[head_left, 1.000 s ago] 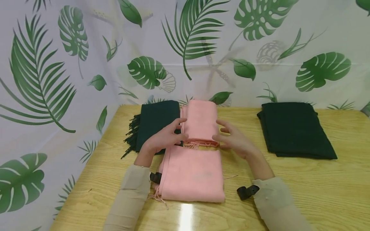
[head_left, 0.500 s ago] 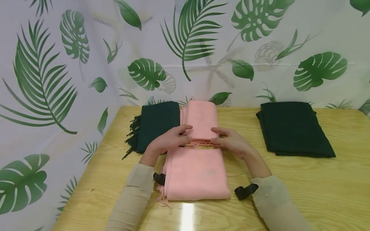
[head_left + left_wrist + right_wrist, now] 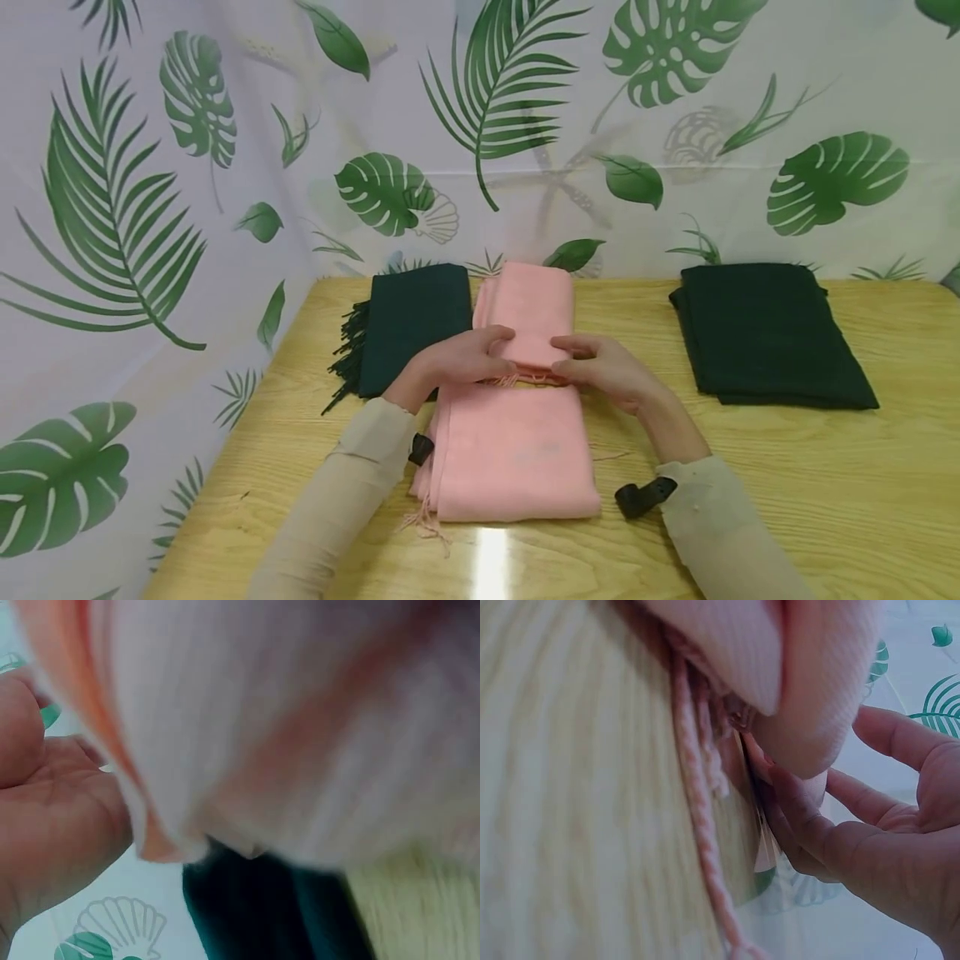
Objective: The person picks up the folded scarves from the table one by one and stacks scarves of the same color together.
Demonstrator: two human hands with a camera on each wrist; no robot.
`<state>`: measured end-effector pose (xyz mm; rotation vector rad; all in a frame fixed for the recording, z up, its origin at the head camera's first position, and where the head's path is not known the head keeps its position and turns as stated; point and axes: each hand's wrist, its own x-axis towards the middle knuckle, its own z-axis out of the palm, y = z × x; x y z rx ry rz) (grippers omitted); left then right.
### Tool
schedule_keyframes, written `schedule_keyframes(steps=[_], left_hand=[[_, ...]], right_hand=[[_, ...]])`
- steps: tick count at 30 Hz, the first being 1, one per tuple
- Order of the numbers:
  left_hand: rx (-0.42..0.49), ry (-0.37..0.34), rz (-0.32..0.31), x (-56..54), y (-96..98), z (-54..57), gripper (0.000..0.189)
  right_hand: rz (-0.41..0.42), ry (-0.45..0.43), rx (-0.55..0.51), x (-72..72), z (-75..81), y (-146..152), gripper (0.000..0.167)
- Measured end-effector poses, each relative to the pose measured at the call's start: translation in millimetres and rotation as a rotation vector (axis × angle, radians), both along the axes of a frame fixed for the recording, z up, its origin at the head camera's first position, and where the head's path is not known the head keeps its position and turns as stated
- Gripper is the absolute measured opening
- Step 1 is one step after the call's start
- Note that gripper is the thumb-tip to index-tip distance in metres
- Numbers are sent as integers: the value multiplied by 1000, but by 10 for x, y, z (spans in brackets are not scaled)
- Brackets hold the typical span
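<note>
A small folded pink scarf (image 3: 534,308) with a fringe at its near end lies at the back middle of the table. At its left near edge my left hand (image 3: 468,357) touches the cloth, fingers spread from the thumb. My right hand (image 3: 607,367) touches the opposite edge the same way, fingertips on the cloth. A wider folded pink scarf (image 3: 513,458) lies in front, beneath my wrists. In the left wrist view pink cloth (image 3: 247,735) covers much of my hand (image 3: 56,825). The right wrist view shows my right hand (image 3: 885,832) with its fingertips partly behind pink folds (image 3: 817,690).
A dark green fringed scarf (image 3: 416,325) lies left of the small pink one. Another dark folded cloth (image 3: 776,333) lies at the back right of the wooden table (image 3: 750,492). A leaf-print sheet (image 3: 555,108) hangs behind and at the left.
Both hands have come in against the sides of the small pink scarf. In the last half second my left hand has moved right, and that scarf has shifted slightly right.
</note>
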<state>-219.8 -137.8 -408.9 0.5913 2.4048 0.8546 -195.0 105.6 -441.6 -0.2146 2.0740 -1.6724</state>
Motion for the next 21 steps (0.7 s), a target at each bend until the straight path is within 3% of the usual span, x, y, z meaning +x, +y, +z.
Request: schedule_keyframes(steps=[4,8,11,16,21], left_hand=[[-12,-10,23,-54,58,-17,64],[-34,20,128,-143,124,-58,68],[-109,64,190,-204,188,-86,72],[-258,86,228,-232,280,-117,75],[-245,92,254,-241,327,-89,77]], right_hand=[[-7,-2,7,-23,-1,24,57],[-33,0,32,-52,-16,20,55],[-55,2,36,-72,-36,14,57],[-88,-14,-7,-110,-58,-2,68],[-111,-27,-39,-164,-49,7,76]])
